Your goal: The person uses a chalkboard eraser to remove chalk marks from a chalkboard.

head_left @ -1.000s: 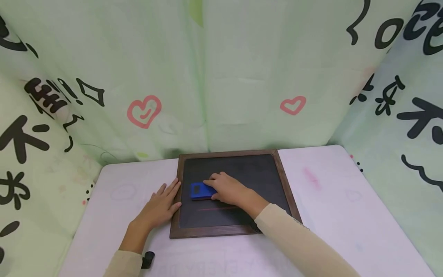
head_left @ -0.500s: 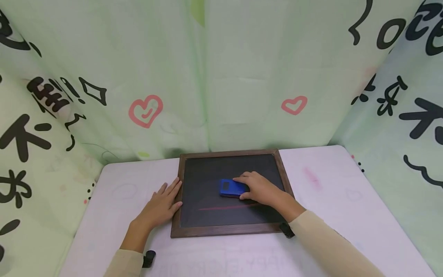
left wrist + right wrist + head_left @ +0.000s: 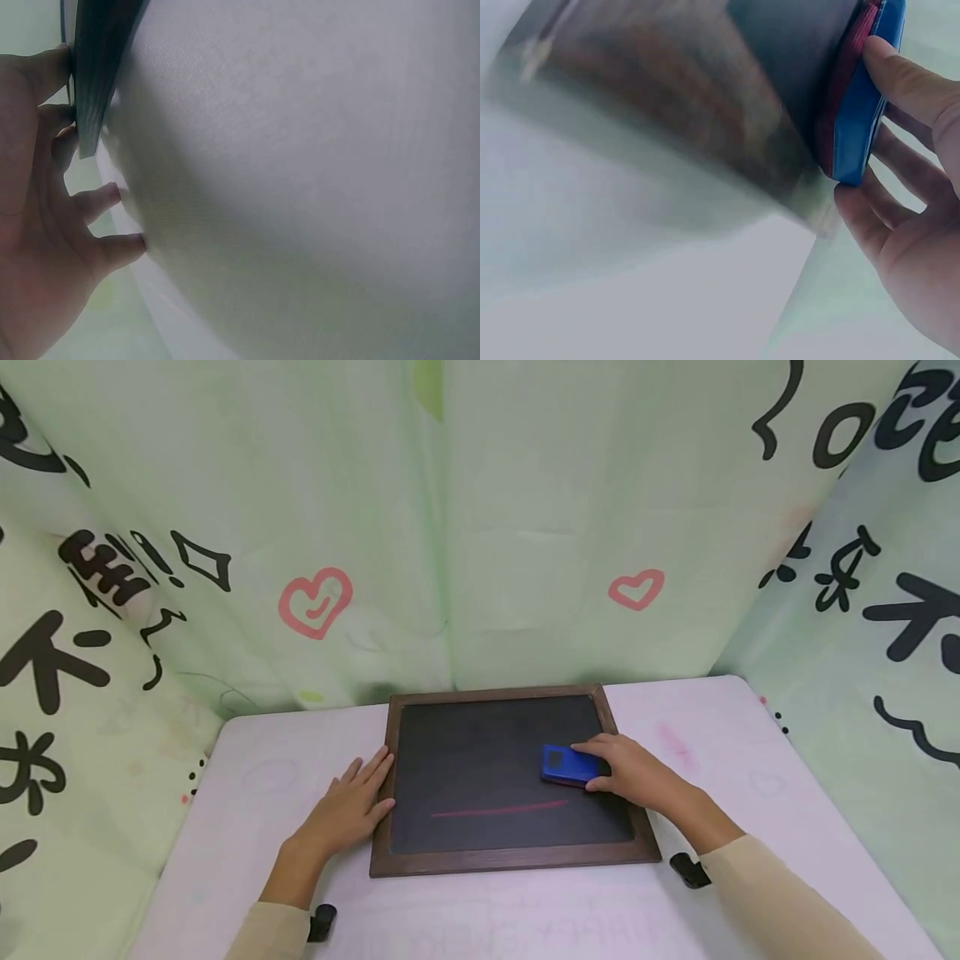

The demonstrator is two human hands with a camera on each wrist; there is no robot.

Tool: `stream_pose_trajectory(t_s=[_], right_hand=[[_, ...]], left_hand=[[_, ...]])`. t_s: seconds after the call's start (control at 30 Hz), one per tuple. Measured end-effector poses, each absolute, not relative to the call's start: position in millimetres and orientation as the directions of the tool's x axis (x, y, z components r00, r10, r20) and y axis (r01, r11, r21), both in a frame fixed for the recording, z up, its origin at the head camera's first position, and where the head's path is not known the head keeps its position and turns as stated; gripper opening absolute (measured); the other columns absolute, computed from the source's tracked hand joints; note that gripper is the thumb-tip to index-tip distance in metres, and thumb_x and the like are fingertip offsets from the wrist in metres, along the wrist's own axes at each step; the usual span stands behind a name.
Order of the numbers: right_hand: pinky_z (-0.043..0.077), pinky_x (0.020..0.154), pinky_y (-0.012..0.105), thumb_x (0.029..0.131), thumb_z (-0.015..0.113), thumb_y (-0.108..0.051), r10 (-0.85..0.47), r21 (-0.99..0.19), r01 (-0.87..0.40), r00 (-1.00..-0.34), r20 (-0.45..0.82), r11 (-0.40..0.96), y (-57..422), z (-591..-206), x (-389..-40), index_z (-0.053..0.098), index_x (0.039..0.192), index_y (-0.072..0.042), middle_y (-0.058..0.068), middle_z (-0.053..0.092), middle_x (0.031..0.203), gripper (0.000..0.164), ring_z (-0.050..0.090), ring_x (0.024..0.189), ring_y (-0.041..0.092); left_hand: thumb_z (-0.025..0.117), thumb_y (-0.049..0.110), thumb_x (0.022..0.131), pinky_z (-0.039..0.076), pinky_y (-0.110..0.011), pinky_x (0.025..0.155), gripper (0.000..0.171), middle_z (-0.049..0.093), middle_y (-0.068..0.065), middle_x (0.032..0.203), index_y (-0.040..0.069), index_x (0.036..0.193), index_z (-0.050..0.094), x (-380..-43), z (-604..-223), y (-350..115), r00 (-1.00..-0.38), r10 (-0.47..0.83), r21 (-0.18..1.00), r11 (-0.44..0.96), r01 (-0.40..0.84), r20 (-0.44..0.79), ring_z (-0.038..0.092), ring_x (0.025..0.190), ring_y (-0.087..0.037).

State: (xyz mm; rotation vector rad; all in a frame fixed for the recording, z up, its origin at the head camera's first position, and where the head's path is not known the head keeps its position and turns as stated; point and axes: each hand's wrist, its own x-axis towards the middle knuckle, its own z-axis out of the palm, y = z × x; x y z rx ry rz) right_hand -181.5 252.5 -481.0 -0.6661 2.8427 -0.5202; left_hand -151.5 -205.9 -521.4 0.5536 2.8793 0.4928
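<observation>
A blackboard [image 3: 465,743] in a brown wooden frame lies on the white table. My right hand [image 3: 630,768] grips a blue board eraser [image 3: 568,766] between thumb and fingers, on the right part of the black surface. In the right wrist view the eraser [image 3: 859,112] shows a dark red felt underside against the board. A reddish chalk line [image 3: 498,809] runs across the lower part of the board, below the eraser. My left hand [image 3: 345,806] rests with extended fingers against the left side of the frame; in the left wrist view some fingertips touch the frame edge [image 3: 101,75].
The white table [image 3: 750,827] spreads around the board, with a faint pink smudge [image 3: 675,746] to its right. Behind and at both sides hangs a pale green curtain [image 3: 510,527] with hearts and black lettering. A black strap piece [image 3: 322,922] sits at each wrist.
My right hand has slid the eraser from the left part of the board to the right side, uncovering the whole reddish line. The left hand has stayed at the frame.
</observation>
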Motion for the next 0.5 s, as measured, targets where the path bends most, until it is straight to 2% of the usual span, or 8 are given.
stream_pose_trajectory(t_s=[0.23,0.5], right_hand=[[0.049,0.104,0.060,0.090,0.081,-0.026,-0.450,-0.372,-0.386,-0.888,-0.098,0.844,258.9,-478.6,-178.5,0.060,0.144,-0.004,0.023,0.061,0.136,0.062,0.058,0.125,0.046],[0.051,0.100,0.056,0.088,0.083,-0.026,-0.485,-0.334,-0.442,-0.873,-0.053,0.833,249.6,-479.1,-180.6,0.063,0.142,-0.004,0.020,0.063,0.131,0.061,0.060,0.120,0.041]], left_hand=[[0.051,0.040,0.108,0.028,-0.079,0.111,0.071,0.017,-0.006,0.174,0.012,0.166,0.021,-152.2,-523.6,-206.3,-0.915,0.391,0.344,0.877,0.337,-0.102,0.024,0.153,-0.051],[0.054,0.037,0.107,0.028,-0.079,0.111,0.070,0.020,-0.008,0.173,0.010,0.165,0.025,-151.6,-519.9,-205.2,-0.917,0.389,0.363,0.870,0.334,-0.088,0.025,0.153,-0.052]])
